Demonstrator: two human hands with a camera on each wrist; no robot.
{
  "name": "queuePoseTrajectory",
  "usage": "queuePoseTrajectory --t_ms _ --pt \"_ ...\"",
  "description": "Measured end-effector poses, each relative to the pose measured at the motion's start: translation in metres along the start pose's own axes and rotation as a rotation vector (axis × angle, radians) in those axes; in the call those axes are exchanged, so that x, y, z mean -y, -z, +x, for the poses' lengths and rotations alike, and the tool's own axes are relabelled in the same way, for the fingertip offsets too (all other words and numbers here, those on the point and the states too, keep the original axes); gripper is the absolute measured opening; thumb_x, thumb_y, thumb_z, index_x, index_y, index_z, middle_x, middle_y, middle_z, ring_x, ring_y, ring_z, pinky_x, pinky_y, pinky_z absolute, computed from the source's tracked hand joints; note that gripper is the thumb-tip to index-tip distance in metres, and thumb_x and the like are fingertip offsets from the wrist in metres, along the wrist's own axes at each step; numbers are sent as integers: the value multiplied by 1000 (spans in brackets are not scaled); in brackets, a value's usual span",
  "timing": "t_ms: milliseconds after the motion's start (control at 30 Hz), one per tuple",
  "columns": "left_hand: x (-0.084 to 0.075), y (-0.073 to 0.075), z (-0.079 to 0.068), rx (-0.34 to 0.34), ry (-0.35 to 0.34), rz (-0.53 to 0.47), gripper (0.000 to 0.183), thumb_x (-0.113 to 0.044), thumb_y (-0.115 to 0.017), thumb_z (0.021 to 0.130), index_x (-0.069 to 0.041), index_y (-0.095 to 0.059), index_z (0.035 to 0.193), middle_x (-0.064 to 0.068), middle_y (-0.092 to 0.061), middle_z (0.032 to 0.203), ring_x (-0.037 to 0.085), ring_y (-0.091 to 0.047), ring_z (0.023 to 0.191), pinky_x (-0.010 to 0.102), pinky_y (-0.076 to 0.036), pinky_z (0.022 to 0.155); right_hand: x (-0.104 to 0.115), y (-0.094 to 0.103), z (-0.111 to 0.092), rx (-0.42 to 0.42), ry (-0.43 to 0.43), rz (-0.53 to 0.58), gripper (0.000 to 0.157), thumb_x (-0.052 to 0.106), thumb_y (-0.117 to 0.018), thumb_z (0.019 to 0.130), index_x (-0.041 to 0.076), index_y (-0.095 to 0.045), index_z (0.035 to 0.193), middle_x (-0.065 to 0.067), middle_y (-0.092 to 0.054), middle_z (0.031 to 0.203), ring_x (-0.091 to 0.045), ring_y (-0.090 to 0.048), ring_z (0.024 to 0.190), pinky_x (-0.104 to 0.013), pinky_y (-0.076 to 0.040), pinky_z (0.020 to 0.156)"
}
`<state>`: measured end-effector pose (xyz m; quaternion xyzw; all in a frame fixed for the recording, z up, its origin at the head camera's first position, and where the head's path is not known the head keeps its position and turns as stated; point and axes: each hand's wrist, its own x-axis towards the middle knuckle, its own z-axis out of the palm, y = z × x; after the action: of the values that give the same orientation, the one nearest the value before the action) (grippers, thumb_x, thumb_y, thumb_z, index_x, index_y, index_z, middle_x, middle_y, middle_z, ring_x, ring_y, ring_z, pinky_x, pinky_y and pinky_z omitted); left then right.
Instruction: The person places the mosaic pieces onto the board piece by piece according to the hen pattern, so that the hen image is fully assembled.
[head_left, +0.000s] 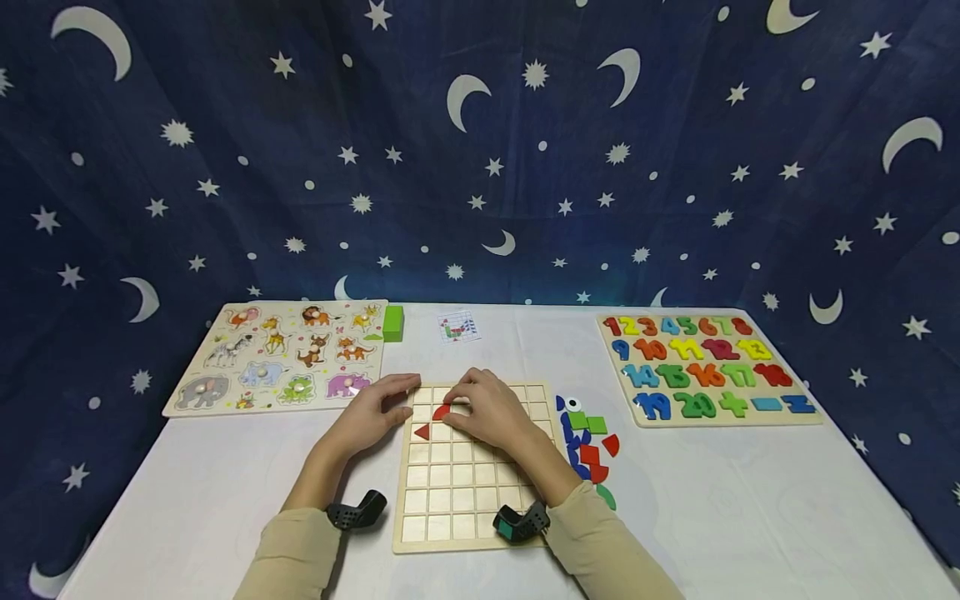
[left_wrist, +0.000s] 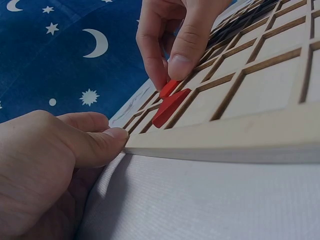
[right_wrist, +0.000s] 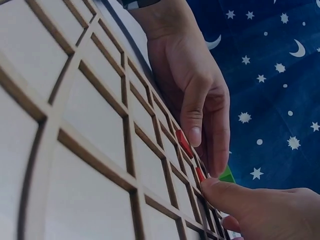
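Note:
A wooden grid board (head_left: 450, 547) lies on the white table. My left hand (head_left: 372, 410) holds its far left corner, with the thumb on the edge in the left wrist view. Over the second column, near the far side, my right hand (head_left: 491, 408) pinches a red round-edged piece (head_left: 439, 412) between thumb and fingers; the fingers hide part of it. A red triangle (head_left: 422, 432) sits in the leftmost column, one row nearer to me. In the left wrist view this triangle (left_wrist: 170, 108) stands slightly proud of its cell.
Right of the board lie loose blue, green and red pieces (head_left: 589, 455). A picture card (head_left: 458, 327) lies behind it. An animal puzzle (head_left: 247, 400) with a green block (head_left: 393, 323) beside it is at back left, a number puzzle (head_left: 720, 421) at back right.

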<state>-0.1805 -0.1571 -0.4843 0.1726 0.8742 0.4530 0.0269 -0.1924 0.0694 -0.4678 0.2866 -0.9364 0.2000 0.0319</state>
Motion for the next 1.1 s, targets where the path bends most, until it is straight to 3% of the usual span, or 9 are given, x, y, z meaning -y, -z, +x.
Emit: queuePoseTrajectory --t_ms 367,533,800,1100 --pt "-3 2 0 10 8 -2 48 -7 -64 88 -6 -53 134 9 -51 141 31 -41 136 50 -28 115 1 4 -1 -16 1 -16 22 42 -71 82 26 -73 97 6 -60 101 -11 -57 95 -30 -52 83" --pt "-3 2 3 5 2 -4 48 -6 -64 87 -5 -53 135 10 -50 141 31 -41 135 50 -28 115 -9 18 -2 -8 -20 51 25 41 -69 84 23 -72 101 6 -60 102 -9 -57 86 -27 -52 76" --pt "0 0 5 4 -8 10 49 -7 -64 87 -6 -53 135 10 -50 141 31 -40 136 50 -28 115 -57 68 -17 74 -135 243 29 29 -67 88 14 -69 112 -2 -65 105 -15 -59 89 -31 -54 78" --pt "0 0 0 0 26 13 49 -7 -65 87 -7 -54 135 9 -50 142 31 -39 137 50 -27 116 -117 95 -46 193 -394 216 30 28 -68 88 12 -65 113 -4 -62 89 -16 -55 78 -26 -51 66"
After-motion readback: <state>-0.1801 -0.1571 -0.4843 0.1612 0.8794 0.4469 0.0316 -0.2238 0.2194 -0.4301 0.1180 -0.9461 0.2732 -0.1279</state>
